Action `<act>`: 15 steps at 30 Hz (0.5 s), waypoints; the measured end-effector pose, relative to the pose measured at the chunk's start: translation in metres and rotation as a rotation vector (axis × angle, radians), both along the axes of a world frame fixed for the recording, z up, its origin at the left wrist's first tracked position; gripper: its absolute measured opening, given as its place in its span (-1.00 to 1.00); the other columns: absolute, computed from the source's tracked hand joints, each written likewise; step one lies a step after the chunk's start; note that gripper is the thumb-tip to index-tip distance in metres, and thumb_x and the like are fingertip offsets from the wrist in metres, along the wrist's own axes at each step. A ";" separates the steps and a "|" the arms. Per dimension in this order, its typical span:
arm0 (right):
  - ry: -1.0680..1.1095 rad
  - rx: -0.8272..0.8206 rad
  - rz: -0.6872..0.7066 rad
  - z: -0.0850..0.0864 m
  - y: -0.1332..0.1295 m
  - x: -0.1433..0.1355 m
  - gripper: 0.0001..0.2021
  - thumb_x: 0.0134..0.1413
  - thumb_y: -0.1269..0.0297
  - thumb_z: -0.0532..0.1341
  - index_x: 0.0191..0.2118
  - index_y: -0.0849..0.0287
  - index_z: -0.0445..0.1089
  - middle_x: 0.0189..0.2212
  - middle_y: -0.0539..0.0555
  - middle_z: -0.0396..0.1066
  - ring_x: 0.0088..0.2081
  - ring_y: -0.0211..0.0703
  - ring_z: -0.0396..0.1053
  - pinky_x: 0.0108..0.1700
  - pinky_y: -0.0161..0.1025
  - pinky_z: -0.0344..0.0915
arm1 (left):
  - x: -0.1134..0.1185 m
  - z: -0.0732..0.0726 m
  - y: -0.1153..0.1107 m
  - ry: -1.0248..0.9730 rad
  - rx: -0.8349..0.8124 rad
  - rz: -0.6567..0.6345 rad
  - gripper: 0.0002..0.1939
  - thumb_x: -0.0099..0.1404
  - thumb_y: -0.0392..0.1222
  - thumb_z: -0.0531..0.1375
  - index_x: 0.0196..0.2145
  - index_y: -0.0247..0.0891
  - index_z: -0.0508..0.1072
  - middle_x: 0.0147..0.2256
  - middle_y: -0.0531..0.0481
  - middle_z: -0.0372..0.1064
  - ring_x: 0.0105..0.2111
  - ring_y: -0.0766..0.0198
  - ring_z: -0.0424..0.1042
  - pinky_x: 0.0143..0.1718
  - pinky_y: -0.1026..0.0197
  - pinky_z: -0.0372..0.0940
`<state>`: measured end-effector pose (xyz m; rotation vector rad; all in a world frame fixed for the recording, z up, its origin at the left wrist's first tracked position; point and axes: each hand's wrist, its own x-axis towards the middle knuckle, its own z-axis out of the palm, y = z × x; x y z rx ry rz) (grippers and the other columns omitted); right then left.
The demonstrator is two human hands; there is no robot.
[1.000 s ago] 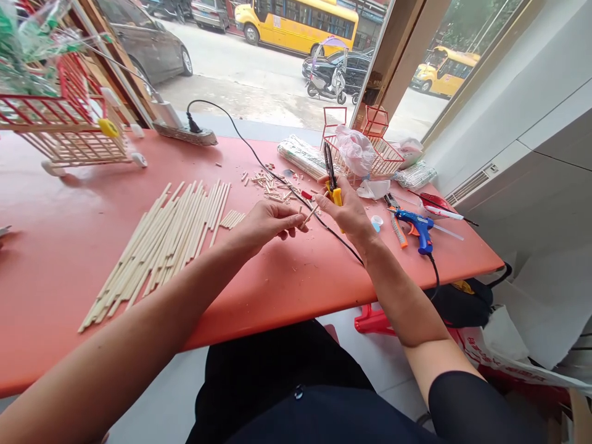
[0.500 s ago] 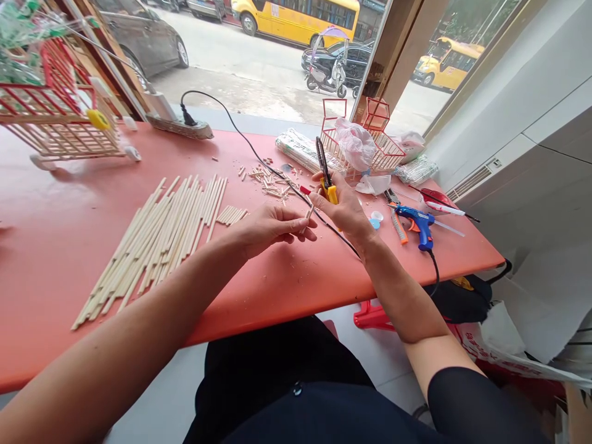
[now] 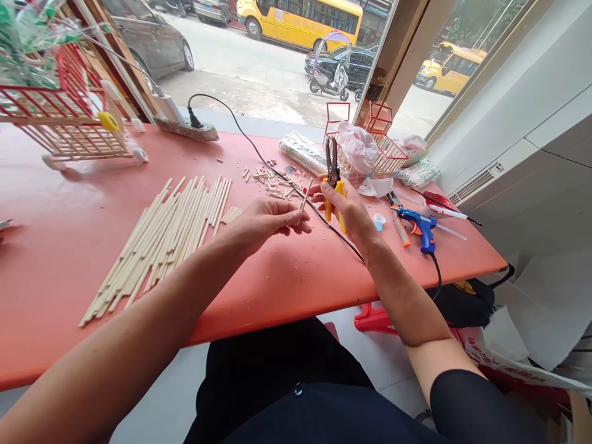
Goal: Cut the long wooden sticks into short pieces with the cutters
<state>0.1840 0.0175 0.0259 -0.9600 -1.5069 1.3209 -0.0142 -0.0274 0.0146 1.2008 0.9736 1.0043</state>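
Observation:
My left hand (image 3: 282, 220) pinches a short wooden stick (image 3: 306, 196) upright between thumb and fingers above the red table (image 3: 277, 283). Close to its right, my right hand (image 3: 346, 206) is closed around the yellow handles of pliers (image 3: 333, 163), whose dark jaws point up and away from me. The pliers' jaws stand apart from the stick. Left of my left hand lie a spread of long wooden sticks (image 3: 160, 243) and a small row of short sticks (image 3: 231, 214). Cut stick pieces (image 3: 272, 180) are scattered beyond my hands.
A black cable (image 3: 252, 145) runs from a power strip (image 3: 187, 128) across the table beneath my hands. At right lie a blue glue gun (image 3: 419, 228) and orange-handled pliers (image 3: 401, 228). Stick-built carts stand at left (image 3: 83, 145) and at the back (image 3: 388, 161).
The pliers have turned more upright in my right hand, their yellow handles now showing. The stick in my left hand stands more upright and clear. The view has shifted slightly.

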 end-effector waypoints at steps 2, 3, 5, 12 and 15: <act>0.045 -0.077 0.028 0.001 -0.001 -0.001 -0.43 0.05 -0.20 0.44 -0.02 0.08 0.35 -0.13 0.08 0.58 -0.13 -0.11 0.52 -0.05 -0.13 0.43 | -0.004 0.000 0.001 -0.037 -0.030 0.045 -0.50 -0.09 0.19 0.62 -0.37 -0.26 0.72 -0.37 -0.18 0.68 -0.36 0.23 0.53 -0.34 0.24 0.29; 0.054 -0.099 0.039 0.002 -0.001 -0.001 -0.44 0.05 -0.21 0.45 -0.04 0.09 0.35 -0.12 0.08 0.59 -0.13 -0.11 0.53 -0.05 -0.13 0.43 | -0.006 0.000 0.002 -0.047 -0.039 0.061 -0.49 -0.10 0.20 0.63 -0.37 -0.26 0.72 -0.36 -0.19 0.68 -0.34 0.23 0.54 -0.33 0.24 0.30; 0.047 -0.112 0.049 0.003 -0.003 -0.002 -0.44 0.03 -0.20 0.45 -0.05 0.09 0.37 -0.10 0.09 0.60 -0.13 -0.11 0.53 -0.04 -0.14 0.43 | -0.008 -0.001 0.002 -0.051 -0.041 0.071 -0.48 -0.09 0.22 0.63 -0.36 -0.26 0.72 -0.33 -0.20 0.69 -0.33 0.22 0.55 -0.32 0.23 0.31; -0.045 0.011 0.027 0.000 -0.003 -0.002 -0.40 -0.01 -0.19 0.47 -0.01 0.09 0.35 -0.13 0.09 0.57 -0.12 -0.09 0.51 -0.06 -0.14 0.41 | -0.005 -0.007 0.003 0.042 0.156 0.082 -0.58 0.15 0.19 0.51 -0.32 -0.25 0.71 -0.35 -0.16 0.69 -0.33 0.18 0.58 -0.34 0.22 0.29; -0.079 0.128 0.019 -0.003 -0.004 -0.004 -0.44 0.01 -0.13 0.48 -0.01 0.07 0.35 -0.16 0.05 0.51 -0.12 -0.11 0.47 0.02 -0.11 0.41 | -0.001 -0.009 0.002 0.072 0.234 0.097 -0.60 0.20 0.19 0.47 -0.33 -0.25 0.70 -0.34 -0.15 0.68 -0.32 0.18 0.57 -0.32 0.22 0.32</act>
